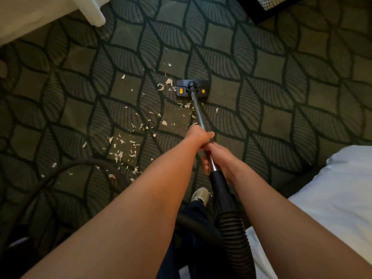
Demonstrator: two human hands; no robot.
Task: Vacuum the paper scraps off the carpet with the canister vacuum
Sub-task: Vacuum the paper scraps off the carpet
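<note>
The vacuum's dark floor head (192, 88) with two yellow pedals lies flat on the leaf-patterned carpet (261, 81). A metal wand (198, 111) runs back from it to my hands. My left hand (201, 136) grips the wand higher up. Just behind it, my right hand (216, 158) grips the wand where it enters the black handle (220, 188). The ribbed hose (235, 236) curves down past my leg. Several white paper scraps (122, 152) lie strewn left of the wand, some right beside the head (168, 83).
A white bed corner (342, 194) fills the lower right. White furniture (46, 15) stands at the upper left, a dark-framed object (263, 11) at the top right. A black cable (66, 168) arcs across the carpet at left. My shoe (200, 195) is below the wand.
</note>
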